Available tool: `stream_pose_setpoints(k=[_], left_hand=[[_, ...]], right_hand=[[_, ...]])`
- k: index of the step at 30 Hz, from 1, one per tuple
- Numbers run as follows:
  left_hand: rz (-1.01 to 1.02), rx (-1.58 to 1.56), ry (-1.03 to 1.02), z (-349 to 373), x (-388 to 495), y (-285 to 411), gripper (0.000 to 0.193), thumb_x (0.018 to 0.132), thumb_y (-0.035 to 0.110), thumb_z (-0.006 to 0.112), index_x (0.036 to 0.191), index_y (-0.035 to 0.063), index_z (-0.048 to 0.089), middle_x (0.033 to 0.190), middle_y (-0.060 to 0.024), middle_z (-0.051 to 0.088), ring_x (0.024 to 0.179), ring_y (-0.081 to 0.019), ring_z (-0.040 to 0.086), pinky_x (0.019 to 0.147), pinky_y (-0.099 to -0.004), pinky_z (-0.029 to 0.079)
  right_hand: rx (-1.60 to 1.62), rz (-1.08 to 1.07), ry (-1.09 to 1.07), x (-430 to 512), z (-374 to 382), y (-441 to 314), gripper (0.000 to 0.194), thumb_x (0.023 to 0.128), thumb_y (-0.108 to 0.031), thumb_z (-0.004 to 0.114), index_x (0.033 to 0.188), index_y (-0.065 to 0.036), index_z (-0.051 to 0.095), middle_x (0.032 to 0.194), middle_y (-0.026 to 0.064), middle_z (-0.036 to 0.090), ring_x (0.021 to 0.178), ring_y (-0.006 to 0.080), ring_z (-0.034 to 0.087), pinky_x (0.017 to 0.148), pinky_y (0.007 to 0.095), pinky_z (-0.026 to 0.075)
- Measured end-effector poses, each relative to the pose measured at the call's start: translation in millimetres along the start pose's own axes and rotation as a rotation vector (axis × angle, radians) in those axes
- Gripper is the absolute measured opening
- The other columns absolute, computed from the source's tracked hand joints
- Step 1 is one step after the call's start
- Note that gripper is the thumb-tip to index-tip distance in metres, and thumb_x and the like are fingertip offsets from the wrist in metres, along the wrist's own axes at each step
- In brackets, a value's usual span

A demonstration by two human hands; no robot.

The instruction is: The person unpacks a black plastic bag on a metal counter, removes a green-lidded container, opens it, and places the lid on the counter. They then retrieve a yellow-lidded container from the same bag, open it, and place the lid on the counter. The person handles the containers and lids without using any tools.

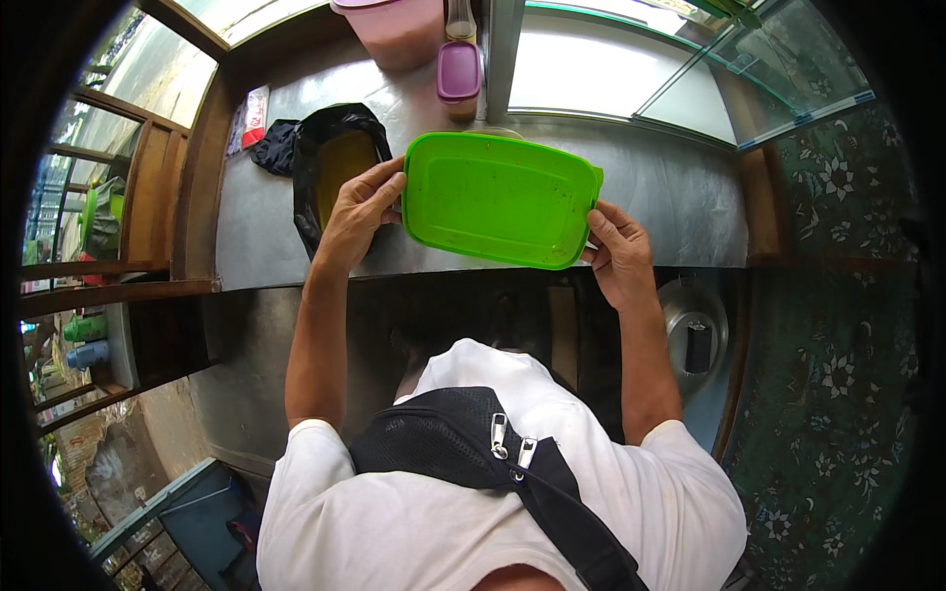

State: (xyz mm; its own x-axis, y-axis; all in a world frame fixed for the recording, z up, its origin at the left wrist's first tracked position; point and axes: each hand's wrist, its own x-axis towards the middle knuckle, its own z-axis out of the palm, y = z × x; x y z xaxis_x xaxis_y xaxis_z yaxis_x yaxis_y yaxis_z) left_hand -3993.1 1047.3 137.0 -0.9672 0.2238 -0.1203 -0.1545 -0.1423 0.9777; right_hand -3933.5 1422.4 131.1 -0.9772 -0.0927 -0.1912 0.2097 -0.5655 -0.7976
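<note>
Between my two hands is a bright green plastic lid or shallow tray (502,199), with small dark specks on its surface. My left hand (362,210) pinches its left edge, thumb on top. At the lower right corner, my right hand (619,247) grips the rim the same way. Just left of it, a black plastic bag (307,170) stands folded open on the metal counter (665,192), with something yellow-brown (346,166) inside, partly behind my left hand. The rim of a clear container (495,133) peeks out behind the green piece; the rest is hidden.
A pink tub (395,33) and a purple-lidded container (458,70) stand at the back. At the left lies a red and white packet (256,117). A glass display case (724,74) borders the counter at the right. Below it, a round metal lid (676,325) carries a black object.
</note>
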Motion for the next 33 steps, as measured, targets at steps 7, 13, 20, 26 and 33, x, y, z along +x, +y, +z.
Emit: stream_pose_setpoints(k=[7,13,20,26,33], left_hand=[[-0.141,-0.198,0.291,-76.9,-152.2,-22.9,0.042,0.107,0.023,0.068,0.141,-0.0012,0.065,0.114,-0.0064,0.077,0.092,-0.0106,0.076,0.07,-0.0315,0.067],[-0.133,-0.309,0.488,-150.4,-277.4,-63.2,0.038,0.106,0.023,0.069,0.136,0.0005,0.068,0.105,-0.0033,0.078,0.081,-0.0094,0.075,0.067,-0.0287,0.066],[-0.118,-0.414,0.527,-208.5,-351.2,-77.0,0.038,0.107,0.025,0.069,0.138,0.0025,0.069,0.109,-0.0031,0.079,0.082,-0.0084,0.075,0.066,-0.026,0.064],[-0.085,-0.464,0.247,-211.7,-323.9,-64.7,0.042,0.108,0.033,0.066,0.14,0.0058,0.067,0.114,-0.0035,0.076,0.089,-0.0116,0.075,0.074,-0.0318,0.065],[-0.157,-0.445,0.232,-189.1,-308.8,-94.4,0.045,0.112,0.034,0.06,0.147,0.0062,0.059,0.115,-0.0072,0.074,0.09,-0.0167,0.075,0.076,-0.035,0.067]], right_hand=[[0.015,0.409,-0.261,-14.3,64.5,77.7,0.039,0.11,-0.021,0.061,0.139,0.004,0.061,0.108,0.0139,0.078,0.088,0.0206,0.08,0.073,0.0374,0.07],[-0.084,0.609,-0.361,-45.8,140.7,164.5,0.04,0.11,-0.022,0.063,0.14,0.004,0.06,0.111,0.0126,0.078,0.086,0.0197,0.08,0.073,0.0373,0.07],[-0.118,0.707,-0.46,-89.7,202.6,209.4,0.037,0.109,-0.021,0.064,0.135,0.004,0.062,0.109,0.0134,0.078,0.085,0.0197,0.079,0.076,0.0369,0.07],[-0.182,0.46,-0.411,-125.6,206.4,174.9,0.029,0.107,-0.015,0.065,0.125,0.008,0.065,0.101,0.0174,0.078,0.08,0.0239,0.08,0.072,0.0366,0.07],[-0.477,-0.046,-0.098,-145.3,158.5,40.4,0.024,0.106,-0.013,0.066,0.119,0.007,0.069,0.097,0.0156,0.078,0.076,0.022,0.079,0.068,0.0358,0.07]])
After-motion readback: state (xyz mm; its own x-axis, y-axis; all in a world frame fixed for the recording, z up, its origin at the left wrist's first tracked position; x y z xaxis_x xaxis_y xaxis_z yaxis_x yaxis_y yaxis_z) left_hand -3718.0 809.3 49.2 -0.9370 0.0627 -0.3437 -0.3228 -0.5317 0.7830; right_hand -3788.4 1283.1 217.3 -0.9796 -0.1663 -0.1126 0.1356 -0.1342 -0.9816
